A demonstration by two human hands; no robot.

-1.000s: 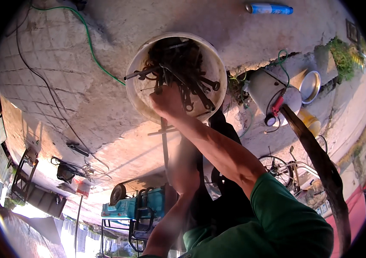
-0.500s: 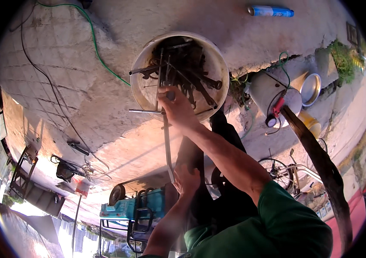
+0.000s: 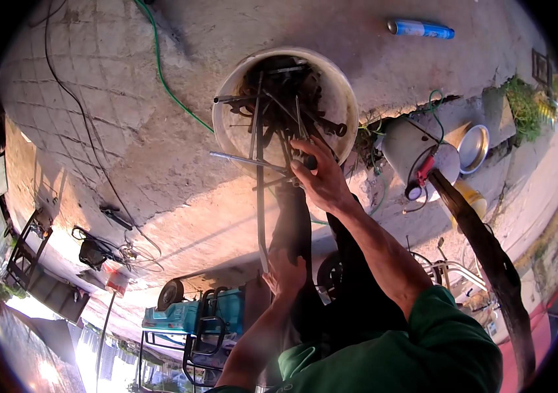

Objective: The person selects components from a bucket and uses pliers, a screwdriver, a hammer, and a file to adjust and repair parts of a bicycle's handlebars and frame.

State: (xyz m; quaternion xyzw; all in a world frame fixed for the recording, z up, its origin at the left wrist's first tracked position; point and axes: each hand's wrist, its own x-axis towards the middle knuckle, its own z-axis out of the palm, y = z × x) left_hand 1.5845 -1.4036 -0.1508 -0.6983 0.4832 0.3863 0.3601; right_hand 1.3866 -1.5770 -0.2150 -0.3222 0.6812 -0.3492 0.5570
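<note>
My left hand (image 3: 285, 270) is closed at the lower end of a long flat metal bar (image 3: 260, 216), whose upper part reaches over a pale round bucket (image 3: 222, 124). At the bucket's near rim, my right hand (image 3: 323, 180) pinches a dark-handled tool (image 3: 308, 161) with what looks like its thin metal shaft pointing away from me; its exact kind is unclear. Dark, greasy wrenches and other tools (image 3: 276, 98) lie heaped in the bucket. Left of my right hand, a shiny metal rod (image 3: 243, 159) lies across the bar at the near rim.
A blue spray can (image 3: 421, 29) lies on the concrete far right. A green hose (image 3: 167, 85) runs to the bucket's left. On the right stand a pale container (image 3: 400, 141), a red-handled gauge (image 3: 425, 169) and a dark wooden post (image 3: 488, 255). A turquoise machine (image 3: 220, 311) stands near left.
My right hand has moved rightward, away from the long bar, with the dark-handled tool in it. The shiny rod now lies more tilted. My left hand stays at the bar's lower end.
</note>
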